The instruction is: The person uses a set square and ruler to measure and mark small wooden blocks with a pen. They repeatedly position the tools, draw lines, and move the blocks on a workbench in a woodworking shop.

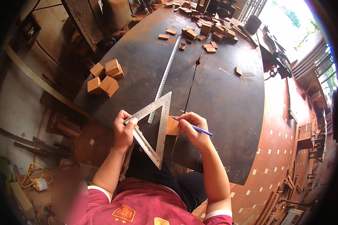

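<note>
My left hand (125,128) is closed on one corner of a silver triangular set square (164,123), which is held over the near edge of the dark table. A small wooden block (172,126) lies at the table's near edge, just right of the square's long side. My right hand (193,127) grips a blue pen (201,130), its tip over the block's upper part; the fingers partly cover the block's right side. Beyond the square, a long steel ruler (168,71) lies on the table, its near end close to the square.
Several wooden blocks (109,86) are piled at the table's left edge. Many more offcuts (205,30) are scattered at the far end. A dark slot (191,84) runs along the table (225,97). One lone block (239,70) lies on the right. Tiled floor (268,157) borders it.
</note>
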Demonstrator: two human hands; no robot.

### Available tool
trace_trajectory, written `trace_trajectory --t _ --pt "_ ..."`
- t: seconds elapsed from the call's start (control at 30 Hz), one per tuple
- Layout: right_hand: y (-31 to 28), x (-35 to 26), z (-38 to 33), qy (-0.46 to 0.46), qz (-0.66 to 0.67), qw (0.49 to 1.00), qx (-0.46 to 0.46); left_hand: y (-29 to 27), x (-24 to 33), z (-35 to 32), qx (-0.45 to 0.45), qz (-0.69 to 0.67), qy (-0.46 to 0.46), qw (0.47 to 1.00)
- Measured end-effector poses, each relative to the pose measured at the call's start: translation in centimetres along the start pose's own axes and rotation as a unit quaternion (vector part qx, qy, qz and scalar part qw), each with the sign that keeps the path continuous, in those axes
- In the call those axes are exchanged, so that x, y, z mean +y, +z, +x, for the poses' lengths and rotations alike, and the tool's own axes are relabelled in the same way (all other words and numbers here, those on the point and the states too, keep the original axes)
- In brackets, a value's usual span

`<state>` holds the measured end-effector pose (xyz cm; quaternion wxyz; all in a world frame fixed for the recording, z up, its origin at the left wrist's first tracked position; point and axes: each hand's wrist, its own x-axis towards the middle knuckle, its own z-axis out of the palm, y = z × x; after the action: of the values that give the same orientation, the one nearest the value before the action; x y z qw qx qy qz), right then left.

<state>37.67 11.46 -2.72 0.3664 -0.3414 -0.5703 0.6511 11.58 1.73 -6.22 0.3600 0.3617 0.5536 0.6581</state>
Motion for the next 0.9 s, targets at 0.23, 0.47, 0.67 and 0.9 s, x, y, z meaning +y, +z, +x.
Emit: trace_trajectory --t 0.23,0.47,0.67,0.9 --pt "0.9 0.9 0.7 -0.051 -0.067 0.993 0.081 0.4 0.7 -0.5 0.006 0.012 -0.023 1.000" --pt "1.0 1.3 0.9 -0.049 -0.082 0.992 0.086 0.5 0.2 -0.6 0.006 0.021 -0.007 1.000" --pt "1.2 1.1 0.9 -0.059 -0.111 0.989 0.077 0.8 1.2 -0.7 0.013 0.005 -0.042 0.999" --pt "1.3 1.1 0.8 -0.073 -0.105 0.988 0.089 0.7 0.8 -0.6 0.009 0.001 -0.038 0.999"
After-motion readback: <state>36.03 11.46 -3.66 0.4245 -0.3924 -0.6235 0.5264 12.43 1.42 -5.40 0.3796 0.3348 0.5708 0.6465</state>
